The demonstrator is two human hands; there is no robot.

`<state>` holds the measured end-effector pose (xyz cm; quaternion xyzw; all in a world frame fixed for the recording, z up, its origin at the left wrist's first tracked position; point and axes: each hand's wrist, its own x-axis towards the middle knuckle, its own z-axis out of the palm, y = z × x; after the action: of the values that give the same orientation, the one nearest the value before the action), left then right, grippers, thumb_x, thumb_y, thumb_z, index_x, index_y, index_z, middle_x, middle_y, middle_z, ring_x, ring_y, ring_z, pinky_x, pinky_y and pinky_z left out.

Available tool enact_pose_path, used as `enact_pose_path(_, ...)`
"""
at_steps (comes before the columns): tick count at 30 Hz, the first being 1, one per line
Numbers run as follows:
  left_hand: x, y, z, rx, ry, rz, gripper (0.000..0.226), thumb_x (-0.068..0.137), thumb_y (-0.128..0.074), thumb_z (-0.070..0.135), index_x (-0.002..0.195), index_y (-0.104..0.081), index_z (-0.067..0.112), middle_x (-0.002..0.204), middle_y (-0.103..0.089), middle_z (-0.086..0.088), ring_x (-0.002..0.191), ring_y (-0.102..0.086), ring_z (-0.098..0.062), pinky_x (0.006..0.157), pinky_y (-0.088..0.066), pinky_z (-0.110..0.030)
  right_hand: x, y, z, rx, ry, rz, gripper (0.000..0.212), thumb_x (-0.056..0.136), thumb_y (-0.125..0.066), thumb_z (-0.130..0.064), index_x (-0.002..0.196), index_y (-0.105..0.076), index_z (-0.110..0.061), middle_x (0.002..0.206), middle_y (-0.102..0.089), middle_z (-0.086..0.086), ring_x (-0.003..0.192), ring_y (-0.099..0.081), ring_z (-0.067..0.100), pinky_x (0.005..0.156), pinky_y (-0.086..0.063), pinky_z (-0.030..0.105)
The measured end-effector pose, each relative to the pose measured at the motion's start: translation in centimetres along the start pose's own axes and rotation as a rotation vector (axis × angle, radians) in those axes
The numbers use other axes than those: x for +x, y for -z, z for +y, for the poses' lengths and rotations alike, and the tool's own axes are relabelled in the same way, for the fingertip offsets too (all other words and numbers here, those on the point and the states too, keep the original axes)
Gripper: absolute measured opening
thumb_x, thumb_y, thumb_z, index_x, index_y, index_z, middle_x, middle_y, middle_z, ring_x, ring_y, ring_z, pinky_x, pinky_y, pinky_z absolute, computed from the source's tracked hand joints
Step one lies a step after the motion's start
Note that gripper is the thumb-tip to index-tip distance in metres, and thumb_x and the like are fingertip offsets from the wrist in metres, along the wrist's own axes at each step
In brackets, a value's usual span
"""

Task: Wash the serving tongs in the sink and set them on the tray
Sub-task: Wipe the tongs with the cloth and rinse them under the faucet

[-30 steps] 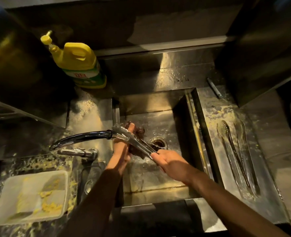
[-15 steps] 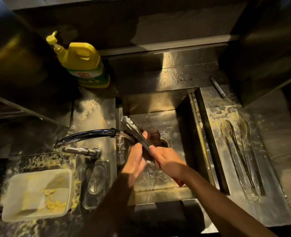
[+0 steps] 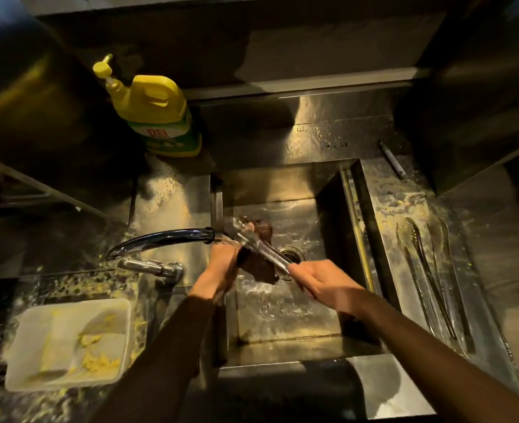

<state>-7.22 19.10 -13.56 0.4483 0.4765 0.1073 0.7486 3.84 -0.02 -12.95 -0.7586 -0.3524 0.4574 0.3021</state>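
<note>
My right hand (image 3: 322, 282) grips the handle end of the metal serving tongs (image 3: 261, 247) over the steel sink (image 3: 328, 209). The tongs slant up and left toward the tap spout (image 3: 160, 238). My left hand (image 3: 221, 265) holds a dark scrubbing sponge (image 3: 259, 261) pressed against the tongs near their tips. The tongs' head is blurred under the spout. To the right of the sink lies a shallow steel tray (image 3: 478, 315) with two other pairs of tongs (image 3: 420, 270) on it.
A yellow detergent bottle (image 3: 157, 114) stands behind the sink at the left. A white plastic container (image 3: 69, 343) with yellow scraps sits at the lower left on a spattered counter. A pen-like stick (image 3: 392, 160) lies at the back right. The drain (image 3: 292, 253) shows beside the tongs.
My left hand with the sponge slid down the tongs toward the handle, then back up toward their tips. My right hand kept its hold on the handle.
</note>
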Motion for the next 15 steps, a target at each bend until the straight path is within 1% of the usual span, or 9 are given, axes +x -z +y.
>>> enact_pose_path(3, 0.8, 0.5, -0.6, -0.186, -0.024, 0.045, 0.031, 0.093, -0.051, -0.011, 0.095, -0.064, 0.018, 0.087, -0.074, 0.006, 0.079, -0.069, -0.009, 0.087, -0.054, -0.040, -0.7, 1.7, 0.6, -0.124, -0.021, -0.040, 0.057, 0.099, -0.042, -0.058, 0.072, -0.060, -0.011, 0.066, -0.054, 0.000, 0.059, -0.050, 0.012, 0.062, -0.045, 0.035)
enact_pose_path(4, 0.6, 0.1, -0.9, -0.276, -0.004, 0.072, 0.027, 0.096, -0.051, -0.004, 0.095, -0.063, 0.020, 0.083, -0.074, 0.008, 0.076, -0.067, -0.010, 0.083, -0.054, -0.041, -0.5, 1.7, 0.3, -0.145, -0.024, -0.041, 0.058, 0.098, -0.042, -0.060, 0.072, -0.059, -0.011, 0.066, -0.054, 0.001, 0.059, -0.050, 0.013, 0.063, -0.046, 0.038)
enact_pose_path(6, 0.0, -1.0, -1.5, -0.391, 0.096, 0.135, 0.015, 0.100, -0.052, 0.018, 0.088, -0.062, 0.021, 0.077, -0.068, 0.002, 0.069, -0.061, -0.015, 0.068, -0.053, -0.037, -0.1, 0.6, -0.9, -0.139, -0.056, -0.044, 0.064, 0.096, -0.041, -0.065, 0.072, -0.060, -0.009, 0.065, -0.055, 0.002, 0.059, -0.051, 0.016, 0.063, -0.047, 0.041)
enact_pose_path(7, -0.1, -1.2, -1.8, -0.392, 0.132, 0.168, 0.017, 0.100, -0.053, 0.025, 0.086, -0.062, 0.020, 0.076, -0.063, -0.001, 0.068, -0.057, -0.017, 0.063, -0.051, -0.034, 0.1, -0.3, -1.3, -0.098, -0.078, -0.035, 0.066, 0.095, -0.041, -0.066, 0.072, -0.060, -0.007, 0.064, -0.054, 0.002, 0.058, -0.051, 0.016, 0.061, -0.046, 0.040)
enact_pose_path(8, -0.1, -1.0, -1.9, -0.370, 0.136, 0.186, 0.016, 0.100, -0.053, 0.023, 0.087, -0.062, 0.018, 0.078, -0.061, -0.004, 0.069, -0.057, -0.018, 0.060, -0.051, -0.032, 0.1, -1.1, -1.5, -0.052, -0.084, -0.021, 0.067, 0.095, -0.041, -0.066, 0.071, -0.059, -0.006, 0.062, -0.052, 0.002, 0.057, -0.050, 0.016, 0.060, -0.044, 0.038)
enact_pose_path(9, 0.0, -0.5, -1.8, -0.334, 0.111, 0.181, 0.015, 0.100, -0.051, 0.015, 0.091, -0.062, 0.016, 0.081, -0.062, -0.006, 0.073, -0.059, -0.019, 0.061, -0.054, -0.032, 0.0, -1.8, -1.4, -0.016, -0.083, -0.001, 0.067, 0.096, -0.040, -0.065, 0.068, -0.058, -0.007, 0.060, -0.051, 0.001, 0.057, -0.049, 0.016, 0.061, -0.044, 0.037)
enact_pose_path(11, 0.6, 1.1, -1.7, -0.272, 0.068, 0.089, 0.022, 0.099, -0.044, 0.000, 0.092, -0.063, 0.010, 0.086, -0.067, -0.010, 0.081, -0.064, -0.023, 0.072, -0.057, -0.035, -0.4, -2.8, -0.8, 0.031, -0.065, 0.049, 0.063, 0.099, -0.038, -0.061, 0.062, -0.055, -0.013, 0.059, -0.050, 0.003, 0.057, -0.049, 0.018, 0.065, -0.046, 0.041)
enact_pose_path(13, 0.2, 2.1, -1.4, -0.307, 0.075, 0.006, 0.028, 0.099, -0.038, 0.004, 0.088, -0.063, 0.005, 0.085, -0.068, -0.011, 0.083, -0.065, -0.024, 0.082, -0.053, -0.039, -0.7, -3.4, -0.1, 0.008, -0.043, 0.076, 0.063, 0.098, -0.033, -0.061, 0.063, -0.052, -0.012, 0.063, -0.053, 0.009, 0.060, -0.051, 0.022, 0.068, -0.044, 0.044)
enact_pose_path(15, -0.8, 2.1, -1.3, -0.413, 0.111, -0.031, 0.025, 0.095, -0.040, 0.013, 0.087, -0.062, 0.004, 0.088, -0.064, -0.014, 0.085, -0.062, -0.025, 0.090, -0.049, -0.043, -0.8, -4.3, 0.2, -0.014, -0.031, 0.132, 0.061, 0.094, -0.027, -0.062, 0.072, -0.056, -0.013, 0.069, -0.055, 0.007, 0.063, -0.052, 0.018, 0.067, -0.044, 0.043)
